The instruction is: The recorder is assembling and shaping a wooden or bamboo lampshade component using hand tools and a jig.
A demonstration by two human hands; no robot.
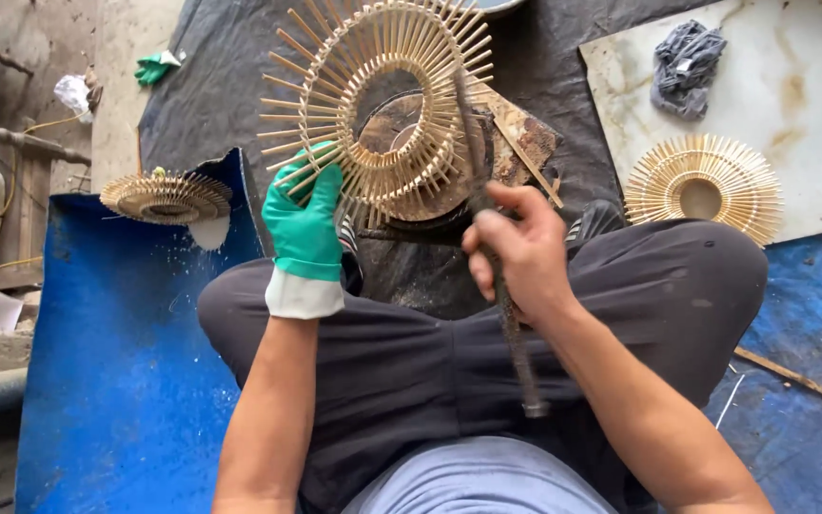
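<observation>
Dark floor sheeting lies below me. My gloved left hand (303, 224) grips the bamboo ring (380, 105) at twelve o'clock; my right hand's (518, 249) grip holds the blade (499, 276), trimming its spokes; next, careful strokes.

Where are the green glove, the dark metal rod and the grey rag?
green glove (304, 228): head view, back of the left hand.
dark metal rod (518, 347): head view, shaft below the right fist.
grey rag (685, 67): head view, middle of the crumpled cloth.

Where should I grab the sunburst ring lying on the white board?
Probably by its solid woven band, from above. The ring lies flat on the board, its thin sticks poke outward and could snap, and the open middle lets fingers hook the band.
</observation>
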